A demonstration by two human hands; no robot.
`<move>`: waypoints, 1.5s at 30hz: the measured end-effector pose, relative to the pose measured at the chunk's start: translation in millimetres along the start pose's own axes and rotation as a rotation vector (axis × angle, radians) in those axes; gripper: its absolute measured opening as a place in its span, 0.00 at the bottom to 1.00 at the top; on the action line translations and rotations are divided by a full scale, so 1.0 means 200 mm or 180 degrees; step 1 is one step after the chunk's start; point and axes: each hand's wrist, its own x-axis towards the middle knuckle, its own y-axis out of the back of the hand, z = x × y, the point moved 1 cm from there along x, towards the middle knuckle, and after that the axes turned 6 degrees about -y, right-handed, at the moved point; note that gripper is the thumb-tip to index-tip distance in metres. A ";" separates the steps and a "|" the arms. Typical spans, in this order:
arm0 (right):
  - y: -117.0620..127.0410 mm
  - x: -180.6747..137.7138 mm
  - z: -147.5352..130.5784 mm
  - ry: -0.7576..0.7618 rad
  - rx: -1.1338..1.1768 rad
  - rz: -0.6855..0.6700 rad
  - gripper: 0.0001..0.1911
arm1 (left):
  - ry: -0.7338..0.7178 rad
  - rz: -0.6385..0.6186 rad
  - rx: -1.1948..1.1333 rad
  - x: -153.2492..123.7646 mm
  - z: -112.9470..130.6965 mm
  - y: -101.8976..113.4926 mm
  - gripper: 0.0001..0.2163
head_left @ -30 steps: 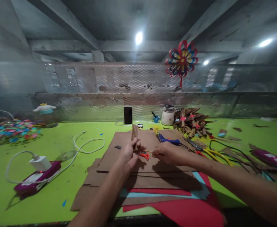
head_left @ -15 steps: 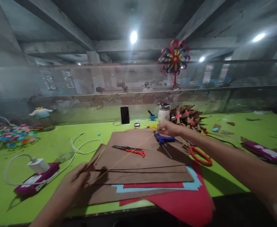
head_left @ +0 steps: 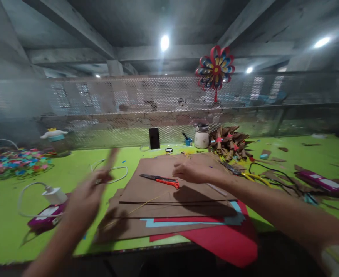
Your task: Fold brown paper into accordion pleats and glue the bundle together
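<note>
My left hand [head_left: 85, 196], smeared by motion, is raised left of the paper stack with its fingers closed on a blurred brown paper piece [head_left: 112, 158]. Over the brown paper sheets [head_left: 155, 165], my right hand [head_left: 188, 171] has its fingers curled together; whether anything is in them I cannot make out. A thin yellow string [head_left: 145, 201] lies slack across the lower sheets. Just left of my right hand, a utility knife [head_left: 165, 181] with a red-orange handle rests on the top sheet. A translucent glue stick [head_left: 216, 189] shows below my right forearm, which hides the glue gun.
Light-blue sheets [head_left: 230, 221] and red sheets [head_left: 224, 242] stick out below the brown ones. Yellow-handled pliers [head_left: 254, 177] and brown paper pieces [head_left: 230, 142] are at right. A white jar [head_left: 201, 138] and phone [head_left: 154, 138] stand behind. A charger [head_left: 54, 195] with a cable sits left.
The yellow string, stretched between both hands before, now hangs slack on the sheets. My left hand has lifted with the brown piece; my right hand has moved left and down over the stack.
</note>
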 end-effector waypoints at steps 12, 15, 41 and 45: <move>0.12 -0.02 0.26 -0.0310 0.0330 0.0481 0.13 | 0.0627 -0.1990 -0.3271 0.20 0.26 -0.77 0.06; 0.06 -0.02 0.36 -0.0445 0.0322 0.0465 0.14 | 0.0580 -0.1625 -0.3516 0.23 0.29 -0.71 0.05; 0.06 0.24 0.99 -0.1539 -0.0186 0.0097 0.11 | 0.0529 -0.0486 -0.3749 0.36 0.20 -0.53 0.04; 0.03 0.20 1.03 -0.1671 -0.0146 0.0507 0.10 | 0.0401 -0.0238 -0.3357 0.45 0.17 -0.59 0.04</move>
